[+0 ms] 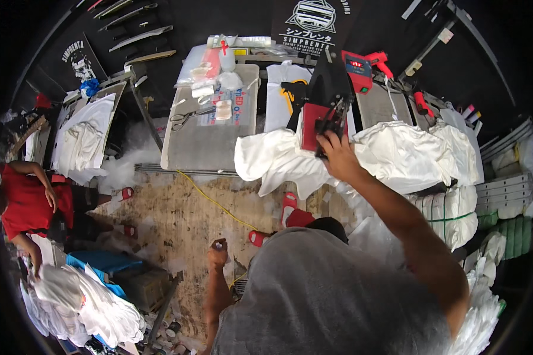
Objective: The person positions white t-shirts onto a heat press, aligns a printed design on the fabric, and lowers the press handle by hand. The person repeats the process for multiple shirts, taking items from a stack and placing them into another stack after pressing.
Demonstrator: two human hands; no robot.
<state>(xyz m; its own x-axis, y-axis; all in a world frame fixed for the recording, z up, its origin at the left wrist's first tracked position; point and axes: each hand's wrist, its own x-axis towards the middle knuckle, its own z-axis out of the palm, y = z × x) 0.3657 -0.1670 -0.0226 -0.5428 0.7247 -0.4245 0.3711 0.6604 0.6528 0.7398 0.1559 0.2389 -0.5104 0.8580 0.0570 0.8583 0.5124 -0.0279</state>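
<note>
My right hand (340, 156) reaches forward to a small heat press, its fingers on the black handle (324, 129) above the red pressing plate (312, 120). A white garment (271, 153) lies around the base of the press and drapes over the table's front edge. To the right, more white garments (408, 153) lie bunched. Behind the press, a red control box (357, 73) shows a lit display. My left hand (217, 254) hangs low over the floor with its fingers curled; whether something small sits in it is unclear.
On the left grey platen (208, 146) lie scissors (191, 117), a squeeze bottle (226, 57) and plastic film. Red heat guns (379, 63) stand at the back. A yellow cord (213, 202) crosses the floor. A person in a red shirt (31, 199) handles white garments (102, 306) at left. Bundled garments (448, 217) sit right.
</note>
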